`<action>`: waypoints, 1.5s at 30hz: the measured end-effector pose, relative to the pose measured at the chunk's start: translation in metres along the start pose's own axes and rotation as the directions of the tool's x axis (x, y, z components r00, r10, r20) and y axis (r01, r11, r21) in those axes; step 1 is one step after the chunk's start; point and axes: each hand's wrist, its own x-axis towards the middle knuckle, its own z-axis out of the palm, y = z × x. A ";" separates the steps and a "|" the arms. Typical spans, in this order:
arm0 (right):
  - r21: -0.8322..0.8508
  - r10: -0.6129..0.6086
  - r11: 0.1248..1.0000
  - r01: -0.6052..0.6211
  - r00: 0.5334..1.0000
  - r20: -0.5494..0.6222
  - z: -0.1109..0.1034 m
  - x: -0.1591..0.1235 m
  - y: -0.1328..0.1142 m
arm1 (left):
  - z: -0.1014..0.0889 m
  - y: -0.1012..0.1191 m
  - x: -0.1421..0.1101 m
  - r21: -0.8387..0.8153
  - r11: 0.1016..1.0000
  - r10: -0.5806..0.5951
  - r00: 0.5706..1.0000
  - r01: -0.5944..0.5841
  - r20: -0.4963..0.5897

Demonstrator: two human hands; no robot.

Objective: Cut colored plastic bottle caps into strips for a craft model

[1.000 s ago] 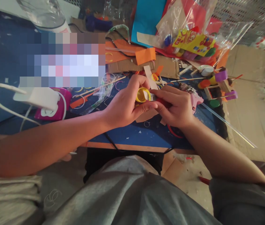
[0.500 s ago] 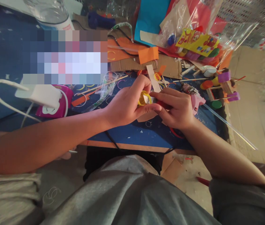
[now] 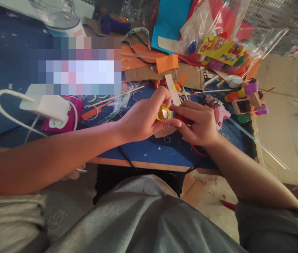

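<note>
My left hand [image 3: 143, 117] is closed around a small round yellow cap [image 3: 159, 113], its hollow side turned to the right, with something pale inside. Close beside it, my right hand [image 3: 200, 121] pinches a red-handled tool [image 3: 184, 118], mostly covered by the fingers, so its kind is unclear. Both hands meet above the blue table [image 3: 151, 153], fingertips nearly touching. A red loop [image 3: 198, 150] shows below my right hand; whether it belongs to the held tool is hidden. Just right of that hand lies a pink glue gun [image 3: 221, 116] with a clear glue stick [image 3: 259, 144] in its back.
A pink power strip [image 3: 79, 105] with a white charger [image 3: 51, 109] stands left. Paper scraps, thin sticks and orange strips [image 3: 167, 62] litter the back. A toy of wood and bottle caps [image 3: 254, 96] sits right, near cardboard [image 3: 283, 123]. Another person's hand [image 3: 75, 174] shows under my left forearm.
</note>
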 end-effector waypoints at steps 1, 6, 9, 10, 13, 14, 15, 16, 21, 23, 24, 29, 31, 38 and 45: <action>0.001 0.004 1.000 -0.004 1.000 0.005 0.000 0.000 0.000 | 0.000 0.000 0.000 -0.007 1.000 -0.004 1.000 0.004 0.008; 0.041 -0.010 0.999 0.010 1.000 0.001 0.000 -0.001 0.001 | -0.001 0.002 0.000 -0.009 1.000 -0.026 0.999 0.026 0.028; 0.036 -0.008 0.999 0.008 1.000 0.008 0.000 -0.001 0.001 | -0.001 0.001 0.000 0.009 1.000 -0.029 0.999 0.028 0.027; 0.025 -0.004 1.000 0.004 1.000 0.012 0.000 -0.001 0.001 | -0.001 0.001 0.000 0.009 1.000 -0.024 0.999 0.024 0.025; -0.011 0.001 1.000 -0.001 1.000 0.014 -0.002 -0.001 0.000 | -0.001 0.002 0.000 -0.008 1.000 -0.017 0.999 0.017 0.030; -0.022 -0.005 1.000 0.005 1.000 0.014 -0.002 -0.001 0.000 | -0.001 0.002 0.000 -0.017 1.000 -0.016 0.999 0.017 0.032; -0.032 -0.014 0.999 0.015 1.000 0.012 -0.002 -0.001 -0.001 | -0.001 0.003 0.001 -0.025 1.000 -0.016 0.999 0.016 0.030; -0.036 -0.027 0.999 0.027 1.000 0.006 -0.003 -0.001 -0.001 | -0.001 0.003 0.001 -0.032 0.999 -0.012 1.000 0.013 0.026; 0.018 -0.020 1.000 0.020 1.000 0.005 -0.002 -0.001 0.000 | 0.000 0.005 0.000 -0.033 0.999 -0.014 1.000 0.014 0.000; 0.041 0.008 0.999 -0.009 1.000 0.016 -0.001 -0.001 0.000 | 0.000 0.005 -0.001 -0.020 0.999 -0.038 0.999 0.038 0.008; 0.047 0.018 0.999 -0.018 1.000 0.016 0.000 -0.001 0.001 | 0.000 0.006 -0.002 -0.014 0.999 -0.050 0.999 0.050 0.014; 0.026 0.032 0.999 -0.032 0.999 0.004 -0.001 0.000 0.002 | 0.004 0.004 -0.004 0.002 0.999 -0.053 0.998 0.053 -0.032; 0.023 0.026 0.999 -0.025 1.000 -0.001 -0.002 0.002 0.002 | 0.007 0.003 -0.004 -0.008 0.999 -0.042 0.997 0.042 -0.057; 0.068 0.018 0.998 -0.015 0.999 -0.048 -0.004 0.006 0.000 | 0.014 -0.001 -0.006 -0.073 0.994 -0.091 0.990 0.083 -0.108; 0.061 0.032 0.998 -0.029 0.998 -0.060 -0.004 0.006 0.002 | 0.005 0.013 -0.003 0.023 0.995 -0.094 0.981 0.099 -0.172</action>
